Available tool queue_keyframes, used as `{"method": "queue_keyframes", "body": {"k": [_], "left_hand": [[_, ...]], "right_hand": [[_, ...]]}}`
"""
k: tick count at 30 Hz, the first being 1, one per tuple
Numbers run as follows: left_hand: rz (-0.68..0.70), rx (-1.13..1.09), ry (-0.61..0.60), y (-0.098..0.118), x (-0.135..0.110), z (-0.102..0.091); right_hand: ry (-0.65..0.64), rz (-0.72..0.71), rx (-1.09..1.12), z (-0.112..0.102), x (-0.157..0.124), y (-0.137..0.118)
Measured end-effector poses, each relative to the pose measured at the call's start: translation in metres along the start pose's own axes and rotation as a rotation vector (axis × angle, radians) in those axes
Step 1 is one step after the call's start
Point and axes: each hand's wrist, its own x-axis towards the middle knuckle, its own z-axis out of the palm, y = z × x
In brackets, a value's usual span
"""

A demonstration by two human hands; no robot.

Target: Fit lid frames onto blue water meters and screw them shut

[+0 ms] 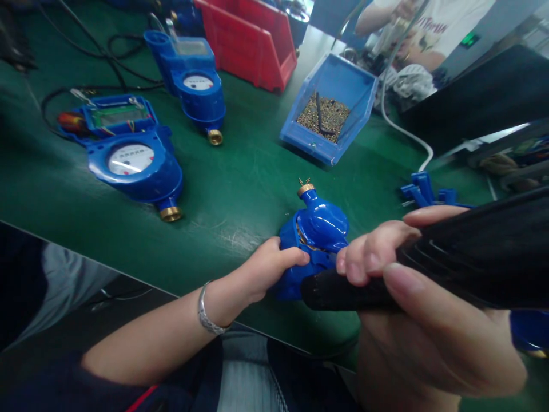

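A blue water meter [323,223] with a brass threaded end lies on the green table in front of me. My left hand [274,266] is closed around its near left side, with the thumb over the body. My right hand [412,292] is wrapped round a bulky black power tool [484,252], which comes in from the right edge close to the camera. The tool and fingers cover the meter's right side, and I cannot see the tool's working tip. A few small screws [304,182] stand at the meter's brass end.
Two more blue meters [135,160] [199,86] with cables stand at the left. A blue bin [295,137] holds small screws and a hex key [319,114]; a red bin [253,51] is behind. Blue parts [424,189] lie right. Another person [429,34] is across the table.
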Motion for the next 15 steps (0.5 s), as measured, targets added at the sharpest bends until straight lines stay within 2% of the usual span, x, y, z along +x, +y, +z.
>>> {"method": "queue_keyframes", "body": {"k": [3, 6, 8, 10, 11, 13, 15], "left_hand": [[-0.017, 0.005, -0.059, 0.002, -0.002, 0.001], [-0.025, 0.058, -0.166, 0.005, -0.003, -0.003], [0.029, 0.245, -0.189, 0.012, 0.003, -0.012], [0.194, 0.583, -0.077, 0.024, 0.017, -0.024], [0.309, 0.77, 0.027, 0.032, 0.027, -0.03], [0.462, 0.929, 0.19, 0.049, 0.053, -0.039], [0.545, 1.018, 0.256, 0.066, 0.082, -0.04]], "right_hand": [[0.01, 0.011, -0.001, -0.003, -0.001, -0.003], [0.037, 0.037, -0.018, -0.004, -0.002, -0.009], [0.063, 0.04, -0.035, -0.004, -0.002, -0.013], [0.071, 0.01, -0.046, -0.005, -0.002, -0.018], [0.066, -0.009, -0.051, -0.006, -0.001, -0.02], [0.033, -0.037, -0.072, -0.009, 0.0, -0.023], [0.0, -0.045, -0.128, -0.012, 0.001, -0.024]]}}
